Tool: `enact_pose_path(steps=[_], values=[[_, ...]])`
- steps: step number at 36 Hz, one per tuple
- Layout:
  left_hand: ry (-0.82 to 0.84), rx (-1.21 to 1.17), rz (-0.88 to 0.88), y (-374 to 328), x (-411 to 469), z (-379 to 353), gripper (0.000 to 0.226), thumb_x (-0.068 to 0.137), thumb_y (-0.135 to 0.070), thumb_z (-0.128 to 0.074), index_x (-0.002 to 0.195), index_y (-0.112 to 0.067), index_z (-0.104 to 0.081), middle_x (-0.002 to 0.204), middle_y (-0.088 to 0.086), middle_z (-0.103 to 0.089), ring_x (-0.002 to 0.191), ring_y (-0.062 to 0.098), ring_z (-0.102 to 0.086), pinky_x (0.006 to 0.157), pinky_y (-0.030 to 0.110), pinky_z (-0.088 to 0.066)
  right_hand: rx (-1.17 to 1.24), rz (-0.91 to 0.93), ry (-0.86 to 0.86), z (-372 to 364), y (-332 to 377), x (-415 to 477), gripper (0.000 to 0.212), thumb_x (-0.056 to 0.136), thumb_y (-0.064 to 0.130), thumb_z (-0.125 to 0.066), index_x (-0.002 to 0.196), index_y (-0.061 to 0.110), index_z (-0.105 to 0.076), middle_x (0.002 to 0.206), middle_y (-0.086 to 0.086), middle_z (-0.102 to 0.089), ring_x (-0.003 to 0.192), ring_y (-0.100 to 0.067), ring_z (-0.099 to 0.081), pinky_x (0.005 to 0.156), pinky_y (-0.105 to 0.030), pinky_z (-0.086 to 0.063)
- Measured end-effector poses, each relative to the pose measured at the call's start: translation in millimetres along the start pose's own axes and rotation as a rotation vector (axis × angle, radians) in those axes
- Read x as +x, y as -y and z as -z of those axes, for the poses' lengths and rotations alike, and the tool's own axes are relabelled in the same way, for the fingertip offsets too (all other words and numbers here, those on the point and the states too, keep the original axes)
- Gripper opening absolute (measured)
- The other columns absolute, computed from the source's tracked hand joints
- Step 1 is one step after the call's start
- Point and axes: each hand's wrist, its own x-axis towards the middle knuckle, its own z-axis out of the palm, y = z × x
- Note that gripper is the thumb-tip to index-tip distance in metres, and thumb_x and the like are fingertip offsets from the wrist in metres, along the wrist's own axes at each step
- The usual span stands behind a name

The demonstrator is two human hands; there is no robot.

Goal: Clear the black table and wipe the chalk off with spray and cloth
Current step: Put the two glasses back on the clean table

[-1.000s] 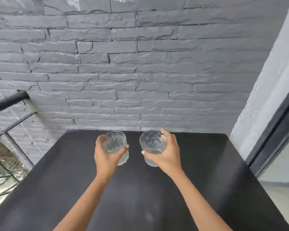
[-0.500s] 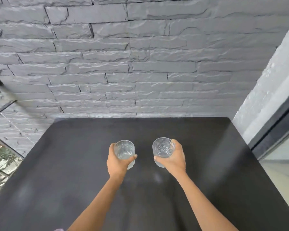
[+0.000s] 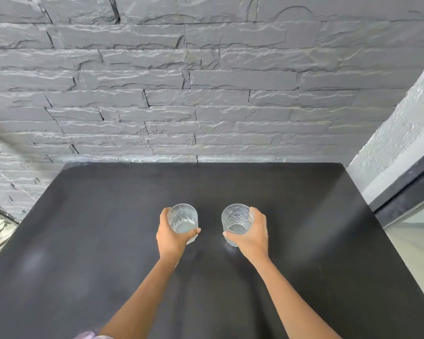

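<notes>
The wall (image 3: 206, 94) meets the table's far edge. The table (image 3: 316, 253) spreads wide to either side of the hands, with room ahead up to the wall. Its right edge runs beside a dark window frame (image 3: 402, 192). Faint chalk haze (image 3: 34, 260) marks its left part. Near mid-table the left hand (image 3: 170, 237) curls round the left glass (image 3: 182, 216), and the right hand (image 3: 253, 234) wraps the right glass (image 3: 236, 217). Both glasses are upright, near each other but apart. I cannot tell whether they rest on the top.
</notes>
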Motion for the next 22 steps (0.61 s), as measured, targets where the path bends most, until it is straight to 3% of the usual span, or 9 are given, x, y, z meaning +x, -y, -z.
enact_pose_path(steps=[8,11,15,17,22], values=[[0.033,0.030,0.002,5.7,3.6,1.0,0.087,0.054,-0.029,-0.089,0.124,-0.036,-0.038,0.111,-0.013,-0.051,0.103,0.015,-0.049,0.085,0.031,-0.044,0.028,0.011,0.004,-2.0,-7.0,-1.2,0.087,0.054,0.030,-0.086,0.127,0.027,-0.039,0.123,0.013,-0.037,0.097,-0.005,-0.046,0.078,-0.025,-0.039],[0.094,0.074,0.019,4.4,3.8,2.7,0.095,0.057,-0.032,-0.088,0.132,-0.033,-0.031,0.125,-0.010,-0.049,0.113,0.017,-0.048,0.093,0.040,-0.045,0.030,0.006,0.017,-3.6,-9.1,-2.0,0.092,0.058,0.029,-0.085,0.134,0.027,-0.033,0.129,0.013,-0.035,0.102,-0.005,-0.045,0.079,-0.024,-0.037],[0.183,0.136,0.021,-1.2,-3.4,8.5,0.119,0.058,-0.028,-0.088,0.148,-0.027,-0.010,0.147,-0.002,-0.034,0.134,0.021,-0.036,0.105,0.048,-0.038,-0.017,0.011,0.012,-4.1,-6.8,-5.4,0.107,0.061,0.026,-0.085,0.145,0.024,-0.018,0.142,0.007,-0.028,0.124,-0.014,-0.041,0.087,-0.030,-0.041],[0.184,0.161,0.005,-1.3,-13.1,14.0,0.126,0.059,-0.025,-0.089,0.150,-0.023,-0.002,0.153,-0.001,-0.025,0.138,0.021,-0.029,0.109,0.044,-0.033,-0.077,0.077,-0.022,-4.4,-4.5,-10.5,0.111,0.060,0.026,-0.086,0.146,0.019,-0.016,0.146,0.001,-0.027,0.132,-0.018,-0.034,0.100,-0.039,-0.041],[0.138,0.264,-0.113,-2.9,-32.9,22.3,0.115,0.067,-0.025,-0.084,0.149,-0.014,-0.004,0.157,0.002,-0.016,0.143,0.018,-0.018,0.107,0.027,-0.025,-0.281,0.313,-0.133,-6.5,-1.8,-22.6,0.098,0.065,0.029,-0.084,0.142,0.008,-0.028,0.150,-0.011,-0.027,0.141,-0.028,-0.019,0.116,-0.046,-0.015]])
